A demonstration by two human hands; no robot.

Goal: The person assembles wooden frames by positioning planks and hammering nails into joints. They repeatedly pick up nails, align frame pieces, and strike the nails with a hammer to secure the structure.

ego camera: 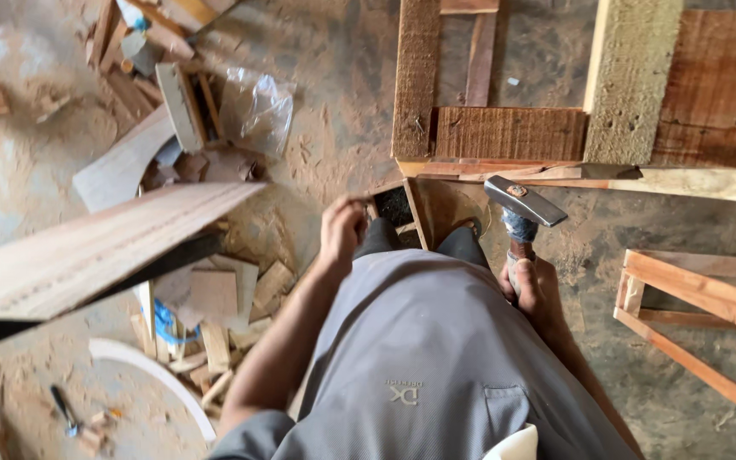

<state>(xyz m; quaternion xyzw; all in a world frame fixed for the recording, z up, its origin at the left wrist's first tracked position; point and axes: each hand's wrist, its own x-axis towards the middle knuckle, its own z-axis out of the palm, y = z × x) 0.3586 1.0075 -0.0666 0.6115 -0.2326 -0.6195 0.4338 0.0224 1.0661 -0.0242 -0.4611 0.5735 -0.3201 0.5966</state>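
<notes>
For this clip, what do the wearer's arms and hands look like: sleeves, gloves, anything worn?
Both arms are bare down to the wrists, with no sleeve showing on the forearms. The left hand and the right hand are bare too: no gloves, and no watch, ring or band that I can make out. The person wears a loose grey garment with a small pale printed mark on it.

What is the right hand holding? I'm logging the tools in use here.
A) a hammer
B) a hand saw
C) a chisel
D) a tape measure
A: the right hand grips the handle of a hammer, whose metal head points toward the wooden frame on the floor.
</notes>
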